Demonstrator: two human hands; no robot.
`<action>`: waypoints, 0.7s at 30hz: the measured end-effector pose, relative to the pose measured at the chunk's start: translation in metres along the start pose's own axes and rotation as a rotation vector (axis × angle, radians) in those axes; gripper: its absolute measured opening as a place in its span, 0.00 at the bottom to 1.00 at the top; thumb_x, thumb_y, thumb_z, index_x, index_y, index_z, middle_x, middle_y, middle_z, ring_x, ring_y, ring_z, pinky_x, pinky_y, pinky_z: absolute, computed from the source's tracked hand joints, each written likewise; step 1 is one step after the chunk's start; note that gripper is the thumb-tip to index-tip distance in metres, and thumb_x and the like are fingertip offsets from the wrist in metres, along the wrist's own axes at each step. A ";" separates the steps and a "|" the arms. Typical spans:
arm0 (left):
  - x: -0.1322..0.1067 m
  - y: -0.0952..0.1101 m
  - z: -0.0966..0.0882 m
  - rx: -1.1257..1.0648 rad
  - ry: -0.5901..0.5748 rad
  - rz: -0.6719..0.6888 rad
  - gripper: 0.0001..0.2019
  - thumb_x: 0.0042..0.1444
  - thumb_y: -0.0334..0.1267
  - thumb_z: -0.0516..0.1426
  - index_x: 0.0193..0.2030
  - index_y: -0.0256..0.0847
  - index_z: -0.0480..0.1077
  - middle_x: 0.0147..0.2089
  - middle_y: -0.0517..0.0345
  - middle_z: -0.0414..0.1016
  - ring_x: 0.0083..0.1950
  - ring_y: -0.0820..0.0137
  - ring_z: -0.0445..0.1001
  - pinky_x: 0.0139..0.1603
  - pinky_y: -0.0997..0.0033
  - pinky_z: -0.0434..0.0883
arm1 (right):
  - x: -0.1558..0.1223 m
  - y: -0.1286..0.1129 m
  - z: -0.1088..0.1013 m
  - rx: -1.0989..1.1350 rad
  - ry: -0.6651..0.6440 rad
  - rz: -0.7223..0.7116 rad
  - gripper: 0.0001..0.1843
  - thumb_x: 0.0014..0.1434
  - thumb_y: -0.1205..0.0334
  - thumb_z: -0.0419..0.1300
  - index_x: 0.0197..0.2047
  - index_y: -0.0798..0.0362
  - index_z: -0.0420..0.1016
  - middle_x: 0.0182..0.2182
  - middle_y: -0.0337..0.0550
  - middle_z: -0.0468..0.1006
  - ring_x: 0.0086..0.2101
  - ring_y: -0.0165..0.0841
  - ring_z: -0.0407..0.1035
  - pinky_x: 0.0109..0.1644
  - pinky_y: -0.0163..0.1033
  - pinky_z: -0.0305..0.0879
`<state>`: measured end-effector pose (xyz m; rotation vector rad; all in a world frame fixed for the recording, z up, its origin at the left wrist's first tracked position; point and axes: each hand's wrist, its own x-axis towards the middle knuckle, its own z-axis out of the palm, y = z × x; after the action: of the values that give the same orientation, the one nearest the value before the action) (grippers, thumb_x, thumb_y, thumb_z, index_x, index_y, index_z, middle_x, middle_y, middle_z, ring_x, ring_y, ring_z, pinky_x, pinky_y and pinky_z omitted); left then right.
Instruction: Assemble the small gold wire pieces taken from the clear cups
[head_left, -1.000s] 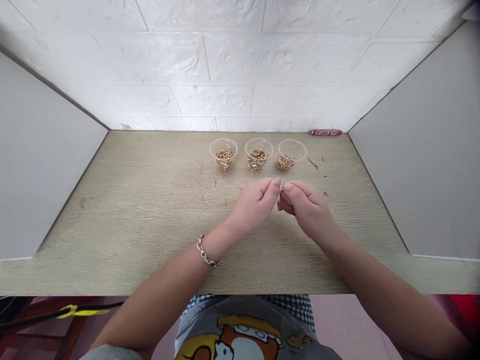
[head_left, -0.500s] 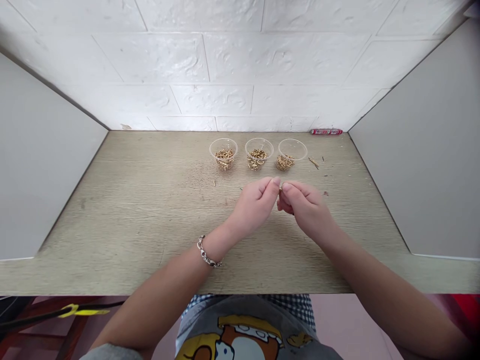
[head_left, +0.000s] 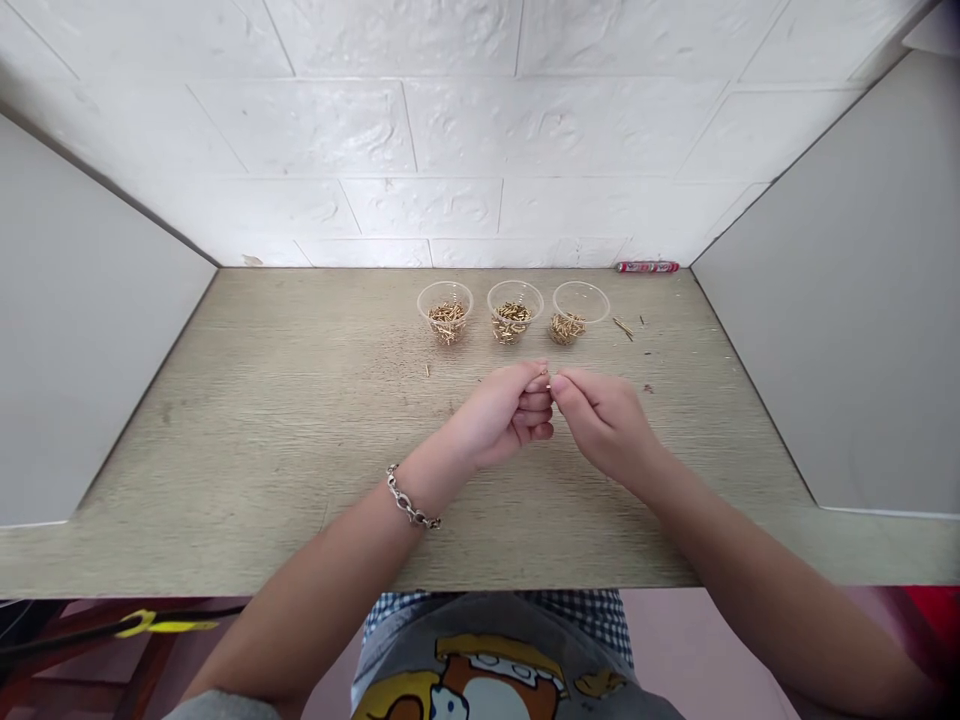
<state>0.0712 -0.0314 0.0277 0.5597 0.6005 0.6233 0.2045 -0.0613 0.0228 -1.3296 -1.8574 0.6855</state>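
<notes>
My left hand [head_left: 504, 415] and my right hand [head_left: 606, 425] meet over the table, fingertips almost touching. A tiny brass-coloured pin [head_left: 549, 387] shows at the tip of my right thumb, pinched there. The left thumb and forefinger are pressed together, with the other fingers curled; what they hold, if anything, is too small to name. Beyond the hands stand a left clear cup [head_left: 445, 318], a middle clear cup [head_left: 514, 318] and a right clear cup [head_left: 577, 318], each with many small brass-coloured pins inside.
One loose pin [head_left: 428, 371] lies in front of the left cup. Thin metal pieces [head_left: 623, 329] lie right of the cups. A red tube [head_left: 647, 267] rests against the white wall [head_left: 315, 120]. Grey panels flank the wooden table [head_left: 247, 430] on both sides.
My left hand has turned so its curled fingers now show, and its thumb has shifted slightly left. The right hand has moved a little left and down, with the tiny pin more visible.
</notes>
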 end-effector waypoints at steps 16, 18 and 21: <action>0.003 0.000 -0.007 -0.245 -0.065 -0.138 0.18 0.61 0.37 0.46 0.19 0.38 0.53 0.16 0.69 0.44 0.15 0.82 0.49 0.22 0.78 0.64 | -0.002 0.007 0.007 -0.423 0.176 -0.162 0.15 0.63 0.59 0.45 0.25 0.52 0.56 0.18 0.36 0.65 0.20 0.27 0.59 0.25 0.33 0.52; 0.003 -0.001 -0.007 -0.252 -0.058 -0.147 0.18 0.60 0.36 0.46 0.19 0.37 0.54 0.16 0.69 0.45 0.15 0.82 0.50 0.22 0.78 0.64 | -0.002 0.007 0.008 -0.517 0.237 -0.253 0.14 0.63 0.60 0.46 0.26 0.52 0.59 0.19 0.37 0.66 0.22 0.29 0.59 0.28 0.34 0.53; 0.003 -0.001 -0.006 -0.258 -0.035 -0.158 0.18 0.60 0.36 0.47 0.19 0.37 0.54 0.15 0.69 0.46 0.14 0.82 0.51 0.21 0.78 0.64 | -0.001 0.006 0.008 -0.620 0.269 -0.336 0.14 0.63 0.62 0.47 0.25 0.52 0.59 0.19 0.38 0.64 0.23 0.30 0.58 0.31 0.35 0.54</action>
<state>0.0692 -0.0286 0.0220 0.2780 0.5164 0.5298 0.2018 -0.0607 0.0133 -1.3367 -2.0707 -0.2608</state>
